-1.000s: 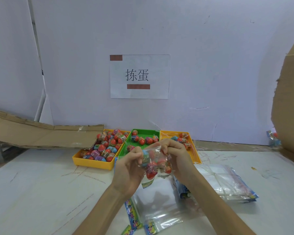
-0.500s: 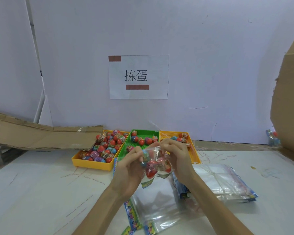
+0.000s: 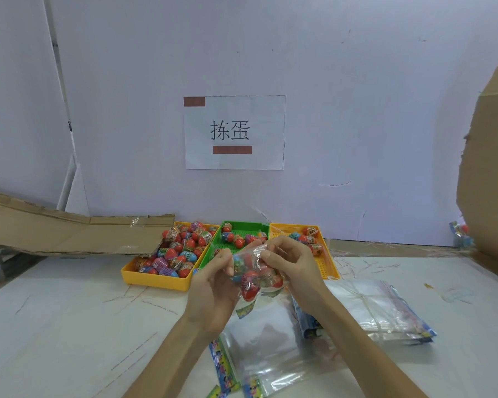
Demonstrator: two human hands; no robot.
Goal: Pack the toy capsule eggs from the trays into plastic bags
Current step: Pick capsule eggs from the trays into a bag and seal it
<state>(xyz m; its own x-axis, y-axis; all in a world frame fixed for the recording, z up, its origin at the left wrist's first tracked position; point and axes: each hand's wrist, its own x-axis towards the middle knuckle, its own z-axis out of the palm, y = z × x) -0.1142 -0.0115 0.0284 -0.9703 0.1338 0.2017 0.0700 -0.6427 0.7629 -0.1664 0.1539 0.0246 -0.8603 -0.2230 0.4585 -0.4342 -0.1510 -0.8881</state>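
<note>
- Where are you?
- At a scuffed white table (image 3: pixel 55 326); wall (image 3: pixel 357 110) with a sign (image 3: pixel 235 132) at 12 o'clock, cardboard sheet (image 3: pixel 69 234) at 10, box (image 3: pixel 489 182) at 3.
- And your fingers?
- My left hand (image 3: pixel 213 285) and right hand (image 3: pixel 295 268) pinch the top of the bag (image 3: pixel 258 251) of eggs (image 3: pixel 249 293), just before the trays (image 3: pixel 156 280).

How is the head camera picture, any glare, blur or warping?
Head view: soft, even light, faint shadows; wide-angle distortion curves the cardboard at right; glare streaks on the flat plastic bags; labels in the held bag too soft to read; wall sign sharp.
</note>
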